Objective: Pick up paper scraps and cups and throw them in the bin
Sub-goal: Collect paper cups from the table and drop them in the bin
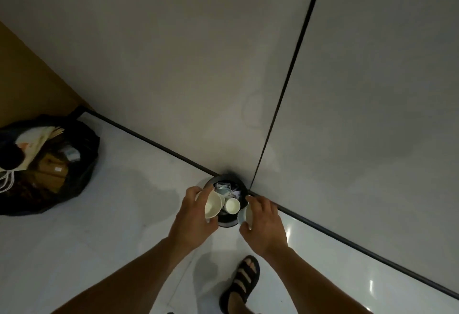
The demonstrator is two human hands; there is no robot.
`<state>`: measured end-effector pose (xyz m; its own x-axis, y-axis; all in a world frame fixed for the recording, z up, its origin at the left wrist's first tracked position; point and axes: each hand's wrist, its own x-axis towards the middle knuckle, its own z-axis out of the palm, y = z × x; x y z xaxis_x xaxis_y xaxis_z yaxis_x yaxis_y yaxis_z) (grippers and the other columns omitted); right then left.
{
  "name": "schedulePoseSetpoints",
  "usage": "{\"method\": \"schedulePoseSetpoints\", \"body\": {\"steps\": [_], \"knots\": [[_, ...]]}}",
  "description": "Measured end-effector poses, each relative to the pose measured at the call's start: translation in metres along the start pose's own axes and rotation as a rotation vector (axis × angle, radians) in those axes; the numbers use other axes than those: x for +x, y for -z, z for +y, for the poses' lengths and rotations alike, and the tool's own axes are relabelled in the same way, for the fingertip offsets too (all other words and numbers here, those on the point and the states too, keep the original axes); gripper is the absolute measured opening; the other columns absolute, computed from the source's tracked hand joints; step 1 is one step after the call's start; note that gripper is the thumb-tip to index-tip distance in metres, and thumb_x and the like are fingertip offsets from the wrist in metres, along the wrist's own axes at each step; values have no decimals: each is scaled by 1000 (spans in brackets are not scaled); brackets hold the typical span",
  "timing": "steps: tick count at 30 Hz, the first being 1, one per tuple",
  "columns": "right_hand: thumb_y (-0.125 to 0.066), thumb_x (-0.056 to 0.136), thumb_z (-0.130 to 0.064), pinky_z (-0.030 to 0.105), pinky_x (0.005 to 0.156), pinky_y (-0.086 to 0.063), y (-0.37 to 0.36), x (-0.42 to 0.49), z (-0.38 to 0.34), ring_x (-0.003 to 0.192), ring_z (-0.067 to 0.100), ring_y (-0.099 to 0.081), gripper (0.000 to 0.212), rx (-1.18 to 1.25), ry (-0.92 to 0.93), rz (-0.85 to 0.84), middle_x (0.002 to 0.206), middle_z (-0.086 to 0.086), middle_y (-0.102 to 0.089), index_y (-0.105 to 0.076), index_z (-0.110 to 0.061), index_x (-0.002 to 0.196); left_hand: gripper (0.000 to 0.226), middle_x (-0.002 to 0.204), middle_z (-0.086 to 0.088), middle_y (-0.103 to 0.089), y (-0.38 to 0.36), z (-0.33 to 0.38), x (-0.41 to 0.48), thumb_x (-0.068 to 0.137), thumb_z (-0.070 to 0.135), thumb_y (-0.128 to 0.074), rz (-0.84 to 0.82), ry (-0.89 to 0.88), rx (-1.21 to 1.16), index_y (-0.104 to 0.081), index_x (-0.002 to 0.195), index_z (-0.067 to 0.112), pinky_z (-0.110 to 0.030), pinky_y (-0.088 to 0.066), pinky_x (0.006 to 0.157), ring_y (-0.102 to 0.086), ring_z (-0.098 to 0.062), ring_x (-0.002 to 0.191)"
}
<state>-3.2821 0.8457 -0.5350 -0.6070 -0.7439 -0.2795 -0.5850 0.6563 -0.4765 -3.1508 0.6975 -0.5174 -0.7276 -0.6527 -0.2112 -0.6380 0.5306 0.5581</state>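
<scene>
Hovering above the small round black bin, the left hand is gripping a cream paper cup over its left rim; the right hand is grasping a white paper cup over its right rim.

Single head view, wide-angle, facing steeply down; bin close below.
</scene>
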Motion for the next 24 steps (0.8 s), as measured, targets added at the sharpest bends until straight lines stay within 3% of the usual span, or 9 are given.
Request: {"method": "schedulePoseSetpoints", "body": {"steps": [4, 9, 19, 22, 24], "knots": [[-64, 87, -39, 28, 105, -39, -71, 61, 33, 129, 17, -38, 67, 70, -82, 15, 143, -2, -40, -34, -26, 145, 80, 137, -1, -35, -58, -45, 76, 74, 25, -80, -79, -32, 32, -36, 141, 23, -27, -51, 90, -47, -22, 122], [-67, 85, -36, 33, 103, -43, -169, 115, 76, 126, 19, -40, 69, 116, -166, 16, 142, -1, -42, -35, -26, 145, 82, 141, -3, -33, -145, -110, 132, 75, 21, -79, -175, -54, 61, -34, 144, 24, -36, -52, 92, -46, -26, 125], [-67, 86, -35, 35, 103, -43, -298, 184, 118, 131, 23, -37, 71, 155, -260, 57, 147, 1, -36, -32, -25, 148, 79, 145, -9, -30, -259, -206, 183, 80, 18, -74, -268, -169, 111, -32, 147, 22, -40, -51, 96, -36, -28, 133], [-68, 86, -37, 38, 107, -42, -316, 186, 116, 134, 26, -38, 73, 148, -217, 107, 149, 4, -37, -33, -23, 148, 76, 142, -14, -37, -271, -223, 183, 80, 28, -72, -230, -267, 243, -36, 146, 19, -44, -46, 100, -36, -32, 131], [-66, 85, -40, 42, 114, -33, -325, 187, 115, 142, 28, -29, 79, 130, -168, 116, 155, 7, -29, -28, -22, 152, 83, 147, -15, -33, -277, -232, 184, 78, 45, -67, -248, -313, 332, -32, 148, 18, -51, -38, 105, -29, -35, 137]]}}
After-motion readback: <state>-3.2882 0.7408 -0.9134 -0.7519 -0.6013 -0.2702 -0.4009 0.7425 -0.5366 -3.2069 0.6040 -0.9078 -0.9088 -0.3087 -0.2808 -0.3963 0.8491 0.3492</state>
